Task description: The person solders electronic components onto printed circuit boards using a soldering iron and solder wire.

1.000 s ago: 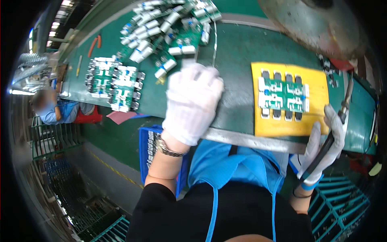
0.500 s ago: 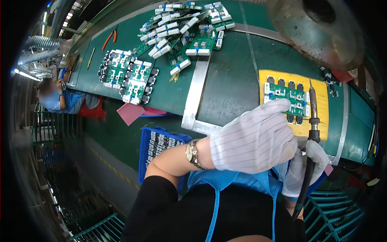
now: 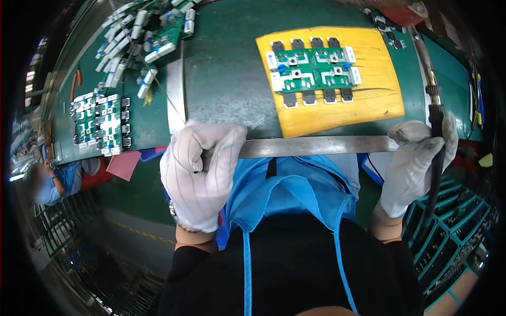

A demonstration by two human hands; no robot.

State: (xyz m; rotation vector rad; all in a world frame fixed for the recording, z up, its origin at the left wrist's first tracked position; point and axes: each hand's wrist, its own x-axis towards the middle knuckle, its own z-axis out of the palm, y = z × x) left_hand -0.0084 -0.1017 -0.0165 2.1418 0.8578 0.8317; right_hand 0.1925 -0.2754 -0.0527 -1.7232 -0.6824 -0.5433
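My right hand [image 3: 416, 158], in a white glove, grips a soldering iron [image 3: 436, 116] by its dark handle, with the metal tip pointing up and away, right of the yellow board [image 3: 316, 118]. On that board lies a green circuit board [image 3: 312, 79] with white blocks at its ends and black tabbed components along both long edges. My left hand [image 3: 203, 171], in a white striped glove, is closed at the table's near edge, apart from the circuit board. A thin wire [image 3: 164, 94] runs from the far left down to its fingers; the pinch itself is partly hidden.
Circuit boards with white blocks [image 3: 139, 37] are heaped at the far left. Two populated boards [image 3: 109, 124] lie nearer, beside orange-handled pliers [image 3: 76, 84]. Loose black components [image 3: 387, 29] lie at the far right. Teal racks [image 3: 453, 226] stand at lower right. Another person [image 3: 58, 181] sits at left.
My left hand has moved left, away from the circuit board. My right hand and the soldering iron have shifted right, off the yellow board's side. The whole view has turned.
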